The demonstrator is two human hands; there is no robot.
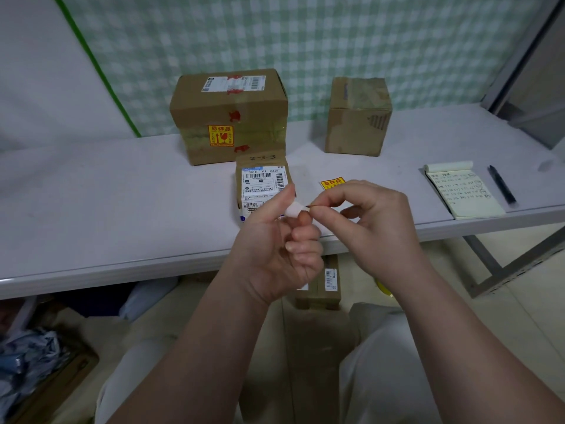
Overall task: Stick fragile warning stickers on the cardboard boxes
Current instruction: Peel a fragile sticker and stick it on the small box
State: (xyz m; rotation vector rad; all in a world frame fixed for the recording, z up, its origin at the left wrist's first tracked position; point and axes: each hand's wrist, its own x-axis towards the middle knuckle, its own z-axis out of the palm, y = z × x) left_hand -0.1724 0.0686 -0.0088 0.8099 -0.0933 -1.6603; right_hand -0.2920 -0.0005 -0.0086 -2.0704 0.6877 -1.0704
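The left hand (275, 240) is pinching a small white slip (292, 210), and the right hand (376, 221) is pinching a thin piece at its tip, edge-on and unreadable, over the tabletop's (122, 194) near edge. They are hiding the small cardboard box's (263, 179) front and half a loose yellow sticker (331, 183). Bare tabletop is stretching leftward.

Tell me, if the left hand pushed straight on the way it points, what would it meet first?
Probably the small labelled box just beyond the left hand, though depth is unclear; the hand may pass above it.
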